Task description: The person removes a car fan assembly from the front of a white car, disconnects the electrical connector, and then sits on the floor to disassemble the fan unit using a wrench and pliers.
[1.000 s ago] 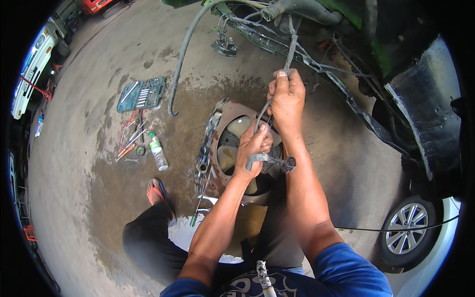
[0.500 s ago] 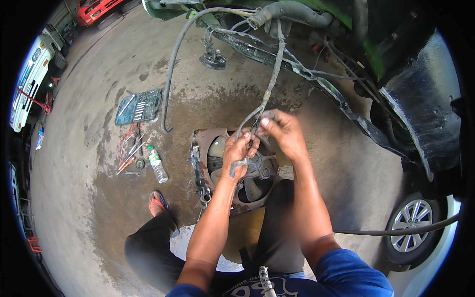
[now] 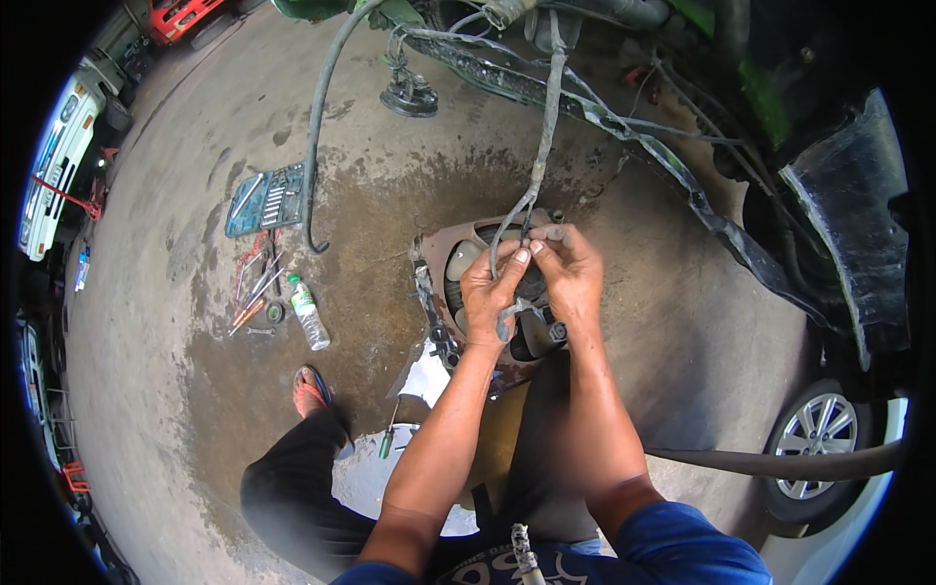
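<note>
A grey-wrapped wiring harness (image 3: 548, 127) hangs from the green vehicle body and splits just above my hands. My left hand (image 3: 487, 292) is closed, pinching dark thin wires (image 3: 526, 226) of one branch; the grey branch (image 3: 499, 234) runs down into it. My right hand (image 3: 573, 278) is closed on the same dark wires, its thumb tip close to the left thumb. A loose grey strip (image 3: 509, 314) dangles by my left wrist. Below, on the floor, lies a fan in a rusty brown shroud (image 3: 453, 234), partly hidden by my hands.
To the left are an opened socket set (image 3: 265, 202), several hand tools (image 3: 255, 292) and a plastic bottle (image 3: 308, 314). A green-handled screwdriver (image 3: 386, 444) lies near my leg. A dark hose (image 3: 317, 127) hangs down. Torn metal edging (image 3: 682, 190) and a car wheel (image 3: 817, 439) are at right.
My right hand has come down to meet the left, and both thumbs now press at the dark wires. The view has shifted slightly, and the screwdriver now shows.
</note>
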Motion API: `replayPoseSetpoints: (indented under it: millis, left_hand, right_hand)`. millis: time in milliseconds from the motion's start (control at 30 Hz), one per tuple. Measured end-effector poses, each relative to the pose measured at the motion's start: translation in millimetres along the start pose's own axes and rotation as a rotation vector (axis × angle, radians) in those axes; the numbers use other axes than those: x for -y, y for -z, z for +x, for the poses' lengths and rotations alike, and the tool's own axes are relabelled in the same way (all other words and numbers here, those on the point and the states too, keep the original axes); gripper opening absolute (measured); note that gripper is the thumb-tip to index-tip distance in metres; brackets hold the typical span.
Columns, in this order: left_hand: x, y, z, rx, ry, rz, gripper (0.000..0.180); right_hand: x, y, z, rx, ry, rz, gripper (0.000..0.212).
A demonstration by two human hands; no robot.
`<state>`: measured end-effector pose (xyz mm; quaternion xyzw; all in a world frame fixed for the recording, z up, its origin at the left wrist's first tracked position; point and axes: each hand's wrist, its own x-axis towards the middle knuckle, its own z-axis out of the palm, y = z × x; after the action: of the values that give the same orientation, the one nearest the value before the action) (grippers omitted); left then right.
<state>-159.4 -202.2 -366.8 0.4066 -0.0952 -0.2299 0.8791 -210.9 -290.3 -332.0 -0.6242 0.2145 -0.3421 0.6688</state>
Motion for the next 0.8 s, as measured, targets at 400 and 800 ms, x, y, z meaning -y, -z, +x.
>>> replayPoseSetpoints:
  millis: [400, 800]
  left_hand:
    - [-30.2, 13.7, 24.7, 0.077, 0.300, -0.004, 0.024]
    - [-23.2, 15.4, 10.1, 0.091, -0.021, 0.062, 0.023]
  right_hand:
    - [4.3, -3.8, 8.5, 0.178, -0.063, 0.073, 0.013]
    - [-10.8, -14.1, 7.4, 0.192, -0.038, 0.010, 0.003]
